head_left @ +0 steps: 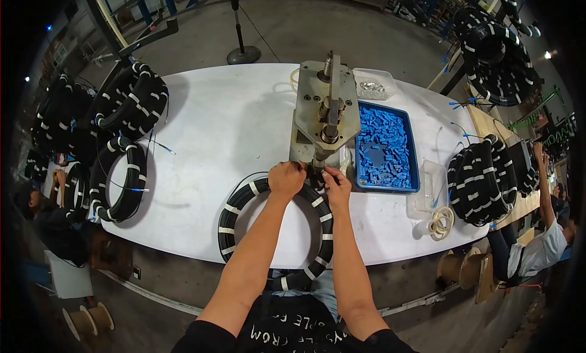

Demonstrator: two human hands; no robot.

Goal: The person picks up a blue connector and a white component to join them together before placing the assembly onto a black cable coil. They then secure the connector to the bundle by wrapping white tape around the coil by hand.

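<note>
A metal press (326,102) stands on the white table, its narrow tip pointing down between my two hands. My left hand (287,179) is closed just left of the tip, on dark cable whose end I cannot make out. On the other side, my right hand (337,185) pinches something small and dark close under the tip. A black cable coil with white tape bands (227,221) lies under my forearms and reaches over the table's front edge. Right of the press sits a blue tray (417,170) of small blue connectors (383,139).
Taped coils (127,176) stand at the table's left, and more (482,179) at the right. A clear box (390,78) of small parts is behind the tray; another clear container (426,191) and a pale tube roll (441,223) are right. People are at both sides.
</note>
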